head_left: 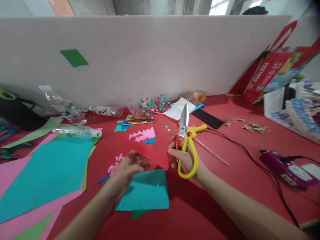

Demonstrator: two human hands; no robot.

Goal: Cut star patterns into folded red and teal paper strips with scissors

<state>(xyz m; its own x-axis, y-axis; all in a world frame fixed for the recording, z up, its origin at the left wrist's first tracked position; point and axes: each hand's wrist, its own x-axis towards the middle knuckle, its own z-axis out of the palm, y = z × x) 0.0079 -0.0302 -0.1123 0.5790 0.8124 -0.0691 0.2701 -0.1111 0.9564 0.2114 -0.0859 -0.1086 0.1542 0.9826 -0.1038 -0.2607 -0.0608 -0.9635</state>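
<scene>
Yellow-handled scissors [184,121] stand blades up in my right hand [186,156], which is closed around a handle loop. A small red part shows beside these fingers; I cannot make out what it is. Red paper [160,156] spans the gap between my hands, its right edge at my right fingertips. My left hand [132,165] is at the red paper's left side, its fingers bent and smeared by motion, so their grip is unclear. Below lies a teal sheet [150,193] over a green piece [138,214]. Pink paper scraps [116,164] and blue scraps [103,179] lie left of my left hand.
Large coloured sheets [57,166] and plastic bottles [67,108] are at left. A cutter knife [140,120] and cut pink paper [143,134] lie ahead. A yellow glue gun [197,129], its cable, a phone [207,118] and a purple power strip [287,168] occupy the right.
</scene>
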